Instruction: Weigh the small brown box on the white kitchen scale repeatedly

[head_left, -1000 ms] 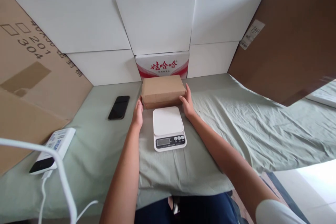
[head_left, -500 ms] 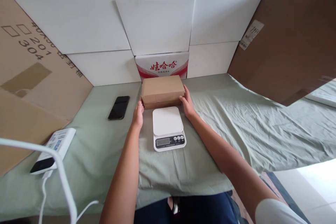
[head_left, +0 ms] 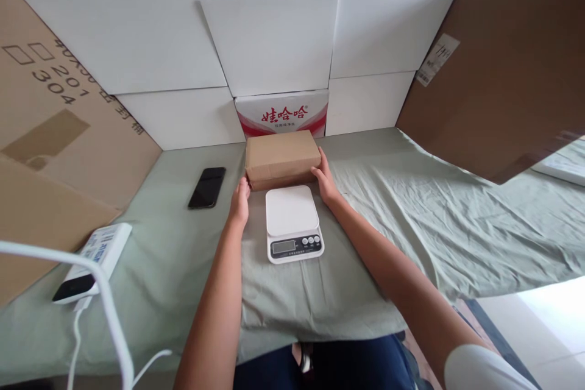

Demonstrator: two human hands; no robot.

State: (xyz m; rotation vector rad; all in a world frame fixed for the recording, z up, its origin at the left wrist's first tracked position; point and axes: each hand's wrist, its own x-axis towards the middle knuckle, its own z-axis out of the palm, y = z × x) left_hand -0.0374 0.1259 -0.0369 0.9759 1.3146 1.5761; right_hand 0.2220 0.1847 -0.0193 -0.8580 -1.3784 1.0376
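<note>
A brown cardboard box [head_left: 283, 158] lies closed behind a white kitchen scale [head_left: 292, 212], between my two hands. My left hand [head_left: 240, 200] presses against the box's left end, with its fingers partly hidden by the box corner. At the right end my right hand [head_left: 325, 178] grips the box, thumb on the front face and fingers along the side. The scale has a bare platform, a display that looks blank, and several round buttons along its front.
A black phone [head_left: 207, 187] lies left of the box. Farther left are a white power bank [head_left: 94, 262] and a looping white cable [head_left: 109, 298]. White boxes [head_left: 274, 42] wall off the back; large cardboard boxes stand left [head_left: 59, 134] and right [head_left: 498, 67]. Green cloth [head_left: 388, 195] covers the surface.
The cardboard box and both hands have shifted very slightly to the left. The scale and phone stay where they were.
</note>
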